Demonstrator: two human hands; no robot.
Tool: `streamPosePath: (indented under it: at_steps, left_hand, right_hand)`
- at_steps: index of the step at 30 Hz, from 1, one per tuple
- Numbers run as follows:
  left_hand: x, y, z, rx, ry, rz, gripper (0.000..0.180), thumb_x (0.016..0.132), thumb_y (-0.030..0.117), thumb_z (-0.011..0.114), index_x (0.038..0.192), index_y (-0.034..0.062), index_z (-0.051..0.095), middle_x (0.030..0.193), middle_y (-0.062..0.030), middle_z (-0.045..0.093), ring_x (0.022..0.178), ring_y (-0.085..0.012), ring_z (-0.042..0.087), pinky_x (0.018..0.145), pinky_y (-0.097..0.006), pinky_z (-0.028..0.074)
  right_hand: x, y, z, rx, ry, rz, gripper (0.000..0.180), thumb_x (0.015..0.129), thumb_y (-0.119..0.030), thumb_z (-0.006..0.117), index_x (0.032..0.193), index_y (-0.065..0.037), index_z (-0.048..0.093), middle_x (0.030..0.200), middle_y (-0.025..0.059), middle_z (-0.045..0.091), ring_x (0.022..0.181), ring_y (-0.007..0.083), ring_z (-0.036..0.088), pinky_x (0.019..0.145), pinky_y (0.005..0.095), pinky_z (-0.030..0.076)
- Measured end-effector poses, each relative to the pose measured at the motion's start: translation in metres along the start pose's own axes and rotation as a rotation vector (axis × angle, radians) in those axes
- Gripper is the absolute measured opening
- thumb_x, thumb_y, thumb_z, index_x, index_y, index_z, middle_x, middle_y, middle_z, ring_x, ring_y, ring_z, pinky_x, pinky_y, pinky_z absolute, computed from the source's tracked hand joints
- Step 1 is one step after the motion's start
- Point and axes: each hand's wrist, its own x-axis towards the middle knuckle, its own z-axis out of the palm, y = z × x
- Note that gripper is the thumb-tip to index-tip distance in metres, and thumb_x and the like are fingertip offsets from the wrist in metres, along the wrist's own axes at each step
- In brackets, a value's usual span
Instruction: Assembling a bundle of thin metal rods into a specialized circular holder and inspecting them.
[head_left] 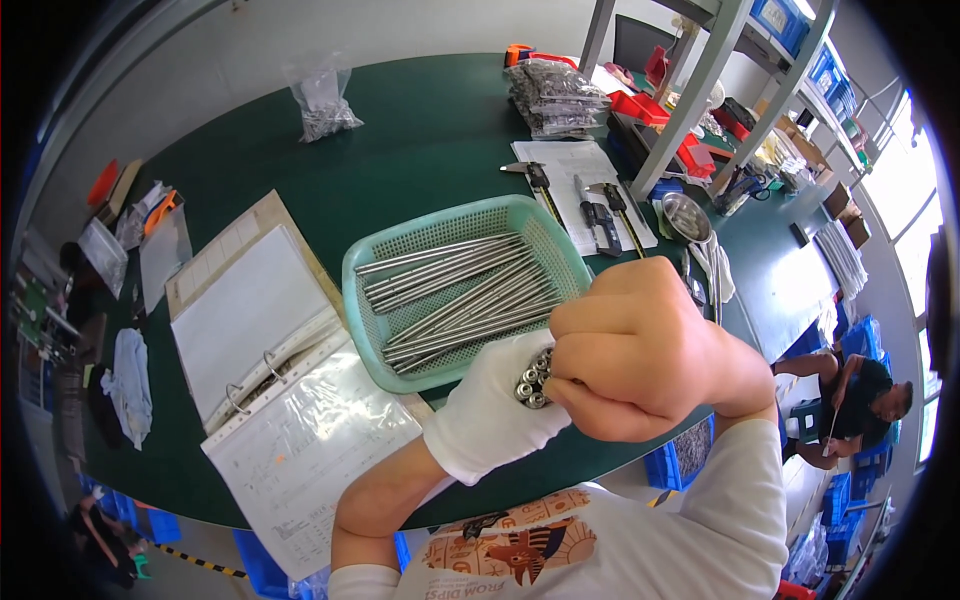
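The gloved left hand (497, 405) cups small metal bearings (534, 382). The bare right hand (640, 350) has its grip pinched together on one of them. Both are above the green tabletop (400, 140), near the rod basket (462, 285).

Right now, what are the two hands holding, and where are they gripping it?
The white-gloved left hand cups a cluster of small silver ring-shaped metal parts in its palm. The bare right hand is curled over them; whether its fingers pinch one cannot be told.

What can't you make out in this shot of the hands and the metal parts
Head view only:
- small metal rings: count and how held, hidden by the right hand.
- left hand: fingertips covered by the right fist.
- rods in the green basket: near ends hidden behind both hands.
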Motion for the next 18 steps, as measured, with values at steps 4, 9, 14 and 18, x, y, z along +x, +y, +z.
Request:
streamPosePath:
  at_steps: [4,9,14,18]
  left_hand:
    - [-0.0012,-0.0011,0.0006,0.089,-0.032,0.03,0.017,0.073,0.004,0.061,0.088,0.0011,0.056,0.065,-0.0031,0.056,0.056,-0.0058,0.049,0.051,-0.023,0.041]
    - [-0.0004,-0.0019,0.0033,0.065,-0.04,0.048,0.015,0.074,0.006,0.062,0.088,0.0014,0.057,0.065,-0.0047,0.056,0.057,-0.0068,0.05,0.052,-0.023,0.042]
    - [-0.0003,0.0043,0.0021,-0.012,-0.009,0.019,0.015,0.075,0.007,0.062,0.088,0.0014,0.056,0.065,-0.0048,0.056,0.058,-0.0076,0.05,0.054,-0.025,0.042]
    - [-0.0011,0.001,0.0007,-0.034,-0.043,-0.027,0.015,0.075,0.007,0.061,0.089,0.0016,0.056,0.065,-0.0039,0.055,0.058,-0.0077,0.049,0.054,-0.025,0.042]
  right_hand:
    - [-0.0019,-0.002,-0.0083,-0.063,-0.025,0.002,0.015,0.066,-0.008,0.059,0.056,-0.007,0.048,0.053,0.004,0.038,0.037,0.0208,0.035,0.036,0.0323,0.026]
    - [-0.0006,0.0022,-0.0046,-0.062,0.03,0.019,0.014,0.066,-0.008,0.058,0.057,-0.006,0.048,0.052,0.0039,0.037,0.037,0.0206,0.033,0.036,0.0324,0.025]
    - [-0.002,0.0039,-0.002,-0.063,-0.014,0.053,0.014,0.068,-0.01,0.059,0.059,-0.006,0.049,0.053,0.0034,0.041,0.038,0.0216,0.039,0.036,0.0327,0.029]
    - [0.0001,0.0002,-0.0016,-0.1,0.009,-0.016,0.014,0.067,-0.01,0.059,0.059,-0.006,0.048,0.053,0.004,0.038,0.037,0.0206,0.035,0.036,0.0324,0.025]
